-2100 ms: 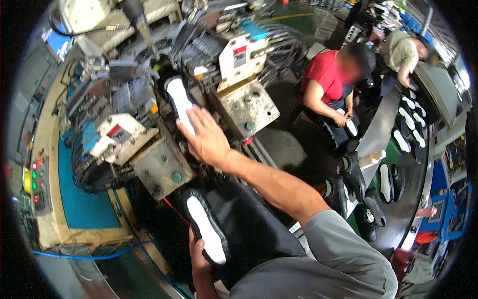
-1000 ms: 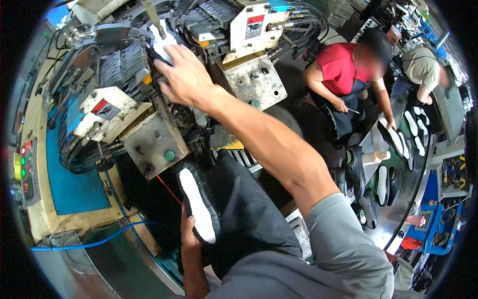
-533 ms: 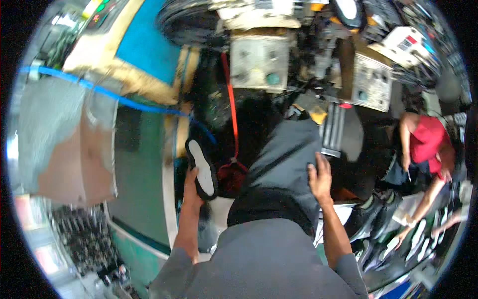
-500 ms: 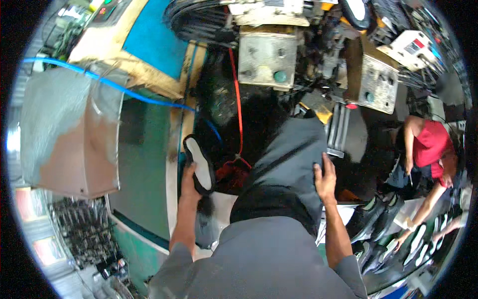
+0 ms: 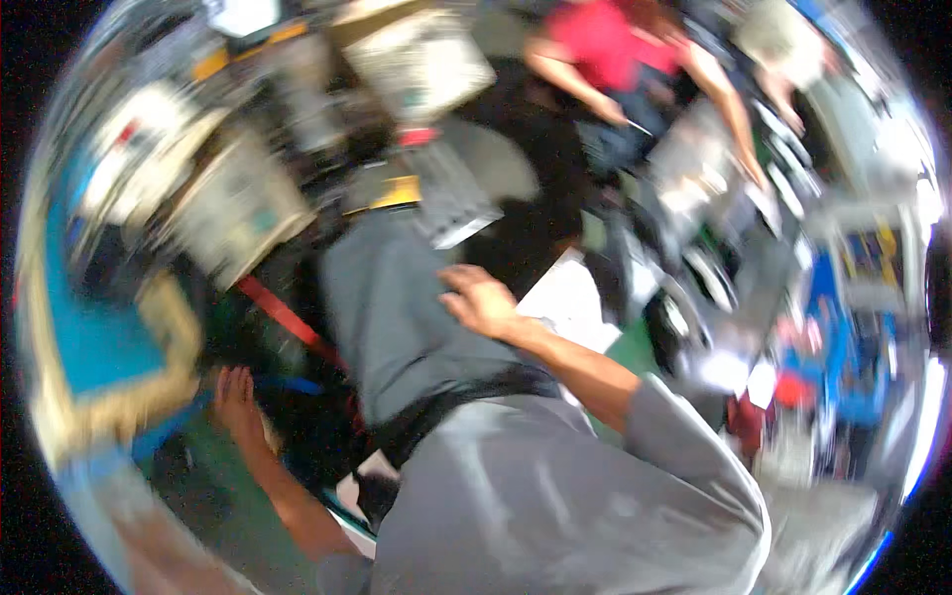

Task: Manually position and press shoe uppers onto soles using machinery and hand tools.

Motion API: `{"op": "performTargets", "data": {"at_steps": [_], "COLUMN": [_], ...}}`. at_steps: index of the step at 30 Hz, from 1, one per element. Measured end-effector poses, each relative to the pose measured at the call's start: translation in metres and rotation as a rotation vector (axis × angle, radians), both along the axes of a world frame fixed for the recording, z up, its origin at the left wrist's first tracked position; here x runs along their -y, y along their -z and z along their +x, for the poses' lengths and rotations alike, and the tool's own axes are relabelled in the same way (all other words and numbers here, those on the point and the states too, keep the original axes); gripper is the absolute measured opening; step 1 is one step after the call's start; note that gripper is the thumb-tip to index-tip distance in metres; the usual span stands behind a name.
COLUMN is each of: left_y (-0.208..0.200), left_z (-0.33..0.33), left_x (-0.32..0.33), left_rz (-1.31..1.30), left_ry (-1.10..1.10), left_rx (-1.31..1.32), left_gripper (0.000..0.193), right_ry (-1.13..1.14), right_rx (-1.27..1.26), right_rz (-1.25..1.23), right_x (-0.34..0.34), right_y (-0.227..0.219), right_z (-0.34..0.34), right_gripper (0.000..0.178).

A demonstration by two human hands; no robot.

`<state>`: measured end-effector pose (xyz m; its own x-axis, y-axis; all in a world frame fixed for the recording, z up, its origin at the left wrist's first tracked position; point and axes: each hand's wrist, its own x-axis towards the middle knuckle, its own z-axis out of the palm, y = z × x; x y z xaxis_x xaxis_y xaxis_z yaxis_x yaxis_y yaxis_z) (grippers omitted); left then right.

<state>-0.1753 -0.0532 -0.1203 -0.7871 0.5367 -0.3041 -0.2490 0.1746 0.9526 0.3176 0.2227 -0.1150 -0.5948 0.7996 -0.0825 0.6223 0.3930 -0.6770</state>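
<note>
My left hand (image 5: 238, 400) is stretched out at the lower left with fingers extended, beside the blue hose (image 5: 178, 426). No shoe shows in it, though motion blurs the picture. My right hand (image 5: 483, 302) is over my grey trouser leg (image 5: 382, 307), fingers partly spread and nothing in them. Black shoes with pale insides (image 5: 709, 278) are lined up on the right, beyond my right forearm. A white sheet-like thing (image 5: 567, 297) lies just past that hand.
A person in a red top (image 5: 595, 45) is at the upper right, one arm reaching to the shoes. Machines with pale metal boxes (image 5: 238, 208) stand ahead. A red strap (image 5: 288, 317) runs down near my leg. A blue-topped table (image 5: 104, 337) is at the left.
My view has swung to the right, bringing the person and the shoe row nearer the middle. The white-soled black shoe in my left hand before is no longer visible there.
</note>
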Motion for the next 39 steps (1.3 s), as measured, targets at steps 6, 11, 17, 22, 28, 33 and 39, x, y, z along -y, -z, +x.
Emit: {"op": "performTargets", "data": {"at_steps": [6, 11, 17, 22, 28, 33, 39], "left_y": [0.012, 0.011, 0.008, 0.013, 0.017, 0.013, 0.002], "left_z": [0.208, 0.305, 0.27, 0.27, 0.276, 0.317, 0.333], "left_x": [-0.22, -0.257, -0.224, -0.222, -0.223, -0.253, -0.251], "left_rz": [0.191, 0.135, -0.022, -0.087, -0.121, -0.033, -0.023], "left_ry": [0.472, 0.808, 0.719, 0.705, 0.66, 0.685, 0.797], "left_rx": [0.288, 0.262, 0.202, 0.174, 0.138, 0.24, 0.052], "left_gripper": [0.045, 0.044, 0.046, 0.046, 0.04, 0.035, 0.035], "right_ry": [0.32, 0.896, 1.143, 1.045, 1.018, 1.29, 1.423], "right_rx": [-0.09, 0.201, 0.503, 0.526, 0.592, 0.518, 0.356], "right_rz": [-0.078, 0.285, 0.099, -0.073, -0.056, -0.067, -0.077], "right_x": [0.069, 0.144, 0.171, 0.144, 0.122, 0.194, 0.181], "right_y": [-0.018, 0.002, 0.019, 0.059, 0.046, 0.078, 0.065], "right_z": [0.114, 0.298, 0.472, 0.533, 0.494, 0.44, 0.42], "right_gripper": [0.046, 0.028, 0.081, 0.099, 0.092, 0.122, 0.104]}}
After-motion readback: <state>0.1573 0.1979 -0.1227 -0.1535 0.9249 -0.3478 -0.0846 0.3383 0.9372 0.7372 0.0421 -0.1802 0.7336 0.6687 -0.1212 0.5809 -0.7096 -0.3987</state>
